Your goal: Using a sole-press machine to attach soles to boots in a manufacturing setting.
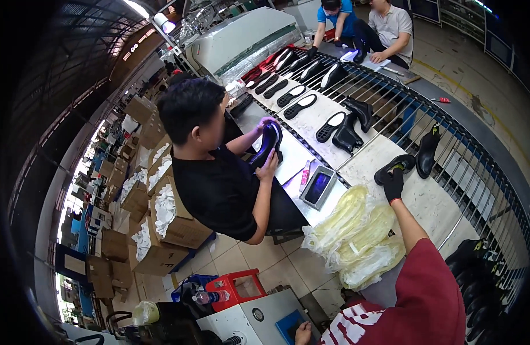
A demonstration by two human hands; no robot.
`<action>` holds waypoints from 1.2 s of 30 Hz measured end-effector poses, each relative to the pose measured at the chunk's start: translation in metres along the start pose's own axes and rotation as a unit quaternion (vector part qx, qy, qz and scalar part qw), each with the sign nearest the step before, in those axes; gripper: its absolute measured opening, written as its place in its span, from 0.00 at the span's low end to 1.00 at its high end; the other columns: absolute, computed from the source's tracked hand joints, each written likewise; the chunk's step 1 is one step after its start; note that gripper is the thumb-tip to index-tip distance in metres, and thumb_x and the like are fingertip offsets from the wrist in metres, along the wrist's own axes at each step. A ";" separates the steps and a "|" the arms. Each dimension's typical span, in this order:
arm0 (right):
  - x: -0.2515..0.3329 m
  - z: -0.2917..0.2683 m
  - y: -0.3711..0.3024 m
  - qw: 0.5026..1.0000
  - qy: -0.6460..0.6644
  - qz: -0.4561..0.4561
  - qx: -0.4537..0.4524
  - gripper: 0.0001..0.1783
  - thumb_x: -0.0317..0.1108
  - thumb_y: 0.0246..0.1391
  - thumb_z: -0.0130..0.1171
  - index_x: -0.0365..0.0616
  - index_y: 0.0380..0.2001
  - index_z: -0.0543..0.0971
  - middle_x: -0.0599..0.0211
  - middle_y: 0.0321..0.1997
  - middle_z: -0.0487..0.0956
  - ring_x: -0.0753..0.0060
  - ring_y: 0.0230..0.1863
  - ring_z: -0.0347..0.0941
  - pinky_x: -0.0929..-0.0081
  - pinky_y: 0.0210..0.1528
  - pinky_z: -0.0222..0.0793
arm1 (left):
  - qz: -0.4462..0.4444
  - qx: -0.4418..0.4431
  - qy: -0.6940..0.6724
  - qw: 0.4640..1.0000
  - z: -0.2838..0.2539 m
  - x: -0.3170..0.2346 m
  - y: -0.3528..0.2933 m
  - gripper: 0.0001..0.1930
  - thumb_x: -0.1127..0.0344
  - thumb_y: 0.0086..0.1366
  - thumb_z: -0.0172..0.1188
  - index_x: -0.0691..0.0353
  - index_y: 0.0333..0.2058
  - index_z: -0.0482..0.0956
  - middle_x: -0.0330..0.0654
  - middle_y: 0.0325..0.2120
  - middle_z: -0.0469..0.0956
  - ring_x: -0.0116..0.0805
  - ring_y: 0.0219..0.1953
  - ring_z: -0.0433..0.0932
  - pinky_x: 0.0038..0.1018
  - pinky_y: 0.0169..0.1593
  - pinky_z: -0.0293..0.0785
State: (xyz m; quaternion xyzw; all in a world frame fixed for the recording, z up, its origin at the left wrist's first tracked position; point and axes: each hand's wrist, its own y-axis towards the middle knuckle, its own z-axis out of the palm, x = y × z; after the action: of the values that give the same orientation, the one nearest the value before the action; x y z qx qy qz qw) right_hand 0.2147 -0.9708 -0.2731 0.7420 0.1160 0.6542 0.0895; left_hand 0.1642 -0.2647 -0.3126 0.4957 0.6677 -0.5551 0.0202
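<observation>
My right hand, in a black glove, is on a black shoe lying on the rack's pale surface, its fingers closed at the shoe's opening. Yellow-green shows inside the shoe. Just to the right stands a black boot. At the lower edge, partly cut off, my bare left hand has curled fingers beside a blue-edged panel; anything in them is hidden. Translucent yellowish plastic bags lie left of my right forearm. Across from me, a person in black holds a dark shoe.
Soles and black boots lie along the barred rack. A grey tray with dark contents sits beside a pink-and-white tube. Two people work at the far end. Several black shoes crowd the right; cartons stand left.
</observation>
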 end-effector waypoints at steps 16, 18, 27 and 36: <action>0.207 -0.265 -0.161 0.972 -0.226 -0.062 0.032 0.17 0.28 0.47 0.70 0.41 0.30 0.69 0.61 0.27 0.68 0.59 0.30 0.71 0.65 0.35 0.69 | -0.067 0.225 -0.187 0.954 0.008 -0.048 0.079 0.23 0.56 0.75 0.48 0.63 0.62 0.69 0.54 0.54 0.78 0.48 0.52 0.81 0.36 0.52 0.81; 0.178 -0.263 -0.212 0.961 -0.252 -0.112 0.021 0.19 0.31 0.47 0.73 0.37 0.38 0.74 0.57 0.34 0.76 0.56 0.35 0.77 0.65 0.39 0.74 | -0.066 0.253 -0.130 0.957 0.015 -0.074 0.091 0.24 0.55 0.76 0.46 0.63 0.63 0.67 0.55 0.55 0.77 0.49 0.53 0.81 0.37 0.52 0.81; 0.196 -0.239 -0.341 0.842 -0.336 -0.038 0.421 0.24 0.56 0.48 0.69 0.44 0.32 0.82 0.56 0.34 0.79 0.51 0.39 0.79 0.58 0.37 0.74 | 0.025 0.195 0.090 0.976 0.034 -0.107 0.116 0.23 0.51 0.75 0.50 0.58 0.60 0.72 0.47 0.49 0.81 0.40 0.44 0.84 0.33 0.46 0.80; 0.067 -0.182 -0.024 0.972 -0.200 -0.090 0.089 0.22 0.34 0.56 0.68 0.42 0.52 0.76 0.58 0.46 0.78 0.61 0.47 0.75 0.68 0.50 0.71 | -0.035 0.124 0.326 0.937 -0.012 -0.023 0.033 0.19 0.49 0.68 0.55 0.55 0.48 0.82 0.46 0.42 0.84 0.41 0.45 0.81 0.36 0.49 0.77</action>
State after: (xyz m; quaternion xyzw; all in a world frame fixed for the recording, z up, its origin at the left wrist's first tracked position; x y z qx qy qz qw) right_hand 0.0409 -0.9317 -0.1927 0.8493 0.2197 0.4687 0.1032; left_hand 0.2054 -0.2738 -0.3184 0.6242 0.5807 -0.4417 -0.2796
